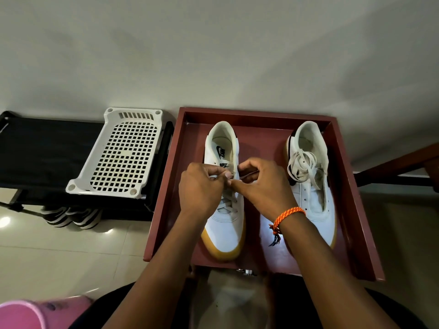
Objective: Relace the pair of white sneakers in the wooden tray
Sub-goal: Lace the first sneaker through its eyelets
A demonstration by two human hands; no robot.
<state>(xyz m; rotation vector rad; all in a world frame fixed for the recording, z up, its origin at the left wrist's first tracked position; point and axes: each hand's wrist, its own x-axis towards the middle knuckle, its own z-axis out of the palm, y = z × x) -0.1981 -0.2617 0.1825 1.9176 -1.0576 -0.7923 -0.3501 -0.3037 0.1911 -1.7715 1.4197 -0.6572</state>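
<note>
1. My left hand [199, 186] pinches the lace [234, 175] over the left sneaker [224, 224]; fingers curled tight.
2. My right hand [261, 184] pinches the same lace from the other side; an orange band [288, 216] sits on that wrist.
3. Both sneakers stand in the tray [266, 119], heels toward its far edge; the left one near the left wall.
4. The right sneaker [313, 198] lies by the right wall; a loose lace [300, 166] is heaped on it.
5. A white basket [118, 153] sits beyond the tray's left edge.
</note>
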